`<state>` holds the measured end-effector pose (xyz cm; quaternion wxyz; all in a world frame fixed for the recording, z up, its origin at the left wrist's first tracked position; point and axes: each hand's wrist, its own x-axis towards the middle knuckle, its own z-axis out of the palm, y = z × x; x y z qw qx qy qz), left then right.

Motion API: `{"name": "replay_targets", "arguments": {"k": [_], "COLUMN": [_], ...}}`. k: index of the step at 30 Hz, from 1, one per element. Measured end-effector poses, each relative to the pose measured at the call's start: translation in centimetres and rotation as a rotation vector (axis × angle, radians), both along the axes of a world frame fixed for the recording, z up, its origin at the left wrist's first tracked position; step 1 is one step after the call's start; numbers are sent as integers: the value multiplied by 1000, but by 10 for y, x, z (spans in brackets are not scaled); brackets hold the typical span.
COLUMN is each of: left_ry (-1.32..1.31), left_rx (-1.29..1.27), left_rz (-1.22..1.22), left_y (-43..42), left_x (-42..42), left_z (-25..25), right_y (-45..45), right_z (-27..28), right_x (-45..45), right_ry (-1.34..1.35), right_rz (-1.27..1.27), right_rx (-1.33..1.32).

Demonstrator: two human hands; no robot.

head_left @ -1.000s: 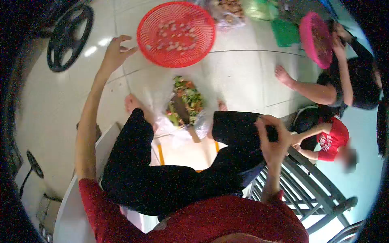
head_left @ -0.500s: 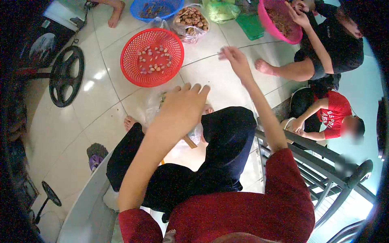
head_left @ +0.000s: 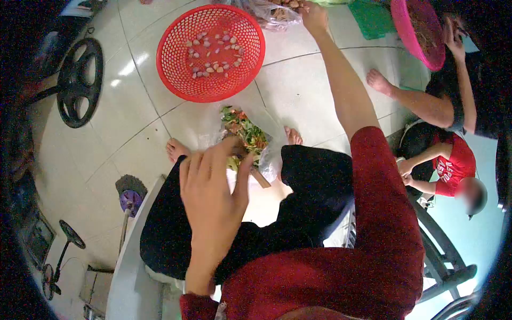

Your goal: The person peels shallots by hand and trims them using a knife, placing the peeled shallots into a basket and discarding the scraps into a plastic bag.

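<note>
My left hand [head_left: 213, 184] hovers above a clear plastic bag [head_left: 272, 125] between my feet. Its thumb and fingers are apart, with nothing visible between them. Green and orange vegetable scraps [head_left: 246, 130] fill the bag, and a brown wooden handle [head_left: 260, 178] sticks out beside my thumb. At the top edge, my right hand [head_left: 314, 18] reaches brown bulbs [head_left: 285, 12] in another plastic bag. Its fingers are curled and partly cut off by the frame; what they grip is unclear. A red perforated basket [head_left: 170, 64] in front of me holds several small pale and purplish cloves [head_left: 216, 53].
A green board [head_left: 370, 21] lies at the upper right near a pink basin [head_left: 413, 37]. One person sits beside the basin; another, in a red shirt [head_left: 456, 162], sits farther right. A black wheel [head_left: 80, 82] stands at left, with a purple-headed brush [head_left: 130, 197] below it.
My right hand has moved forward to the bag of bulbs. My left hand has drawn back and spread its thumb, uncovering the scraps. The view has shifted, bringing the red basket nearer.
</note>
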<state>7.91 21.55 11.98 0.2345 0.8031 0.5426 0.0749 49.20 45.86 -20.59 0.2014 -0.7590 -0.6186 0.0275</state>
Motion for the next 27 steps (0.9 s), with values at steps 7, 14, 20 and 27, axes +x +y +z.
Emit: {"name": "replay_targets", "arguments": {"k": [7, 14, 20, 27], "left_ry": [-9, 34, 40, -188], "left_rx": [-141, -69, 90, 193], "left_rz": [57, 77, 132, 38], "left_y": [29, 32, 26, 9], "left_x": [-6, -9, -17, -47], "left_z": [-8, -5, 18, 3], "right_y": [65, 63, -18, -203], "right_z": [-78, -46, 59, 147], "right_x": [-1, -2, -45, -161], "right_ry": [-342, 43, 187, 930], "right_rz": [-106, -333, 90, 366], "right_rx": [-242, -201, 224, -240]}}
